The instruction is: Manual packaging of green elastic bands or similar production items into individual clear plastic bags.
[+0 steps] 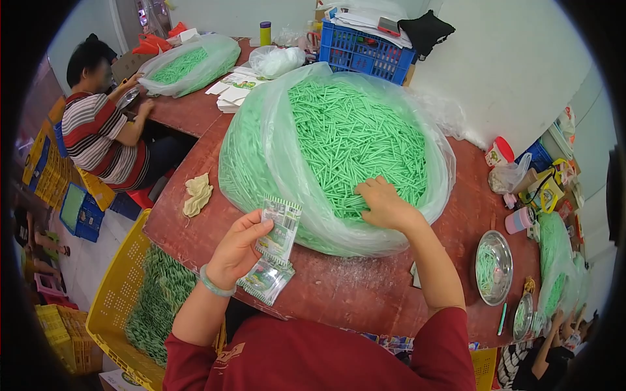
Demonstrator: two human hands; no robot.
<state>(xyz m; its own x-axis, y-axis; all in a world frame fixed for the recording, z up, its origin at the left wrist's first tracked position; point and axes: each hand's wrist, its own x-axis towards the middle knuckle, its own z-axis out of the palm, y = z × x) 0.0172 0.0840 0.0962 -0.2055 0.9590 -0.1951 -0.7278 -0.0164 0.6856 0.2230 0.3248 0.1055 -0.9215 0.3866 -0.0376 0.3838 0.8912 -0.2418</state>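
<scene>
In my left hand [239,247] is a small printed plastic packet [281,229], pinched between thumb and fingers above the table's near edge. Another clear-and-green packet [268,279] lies just below it. A large clear plastic bag [279,141] full of thin green sticks [357,141] stands open on the red table [342,288]. My right hand [384,203] reaches over the bag's near rim, its fingertips at the sticks; whether it holds any cannot be told. Left of the bag lies a crumpled cream cloth or glove [197,194].
A yellow crate [110,298] of green packets stands below left. Metal bowls [508,261] and a green pen-like stick [502,318] lie right. A blue crate [367,56] stands behind the bag. A person in a striped shirt [105,141] sits at left; other people's arms show lower right.
</scene>
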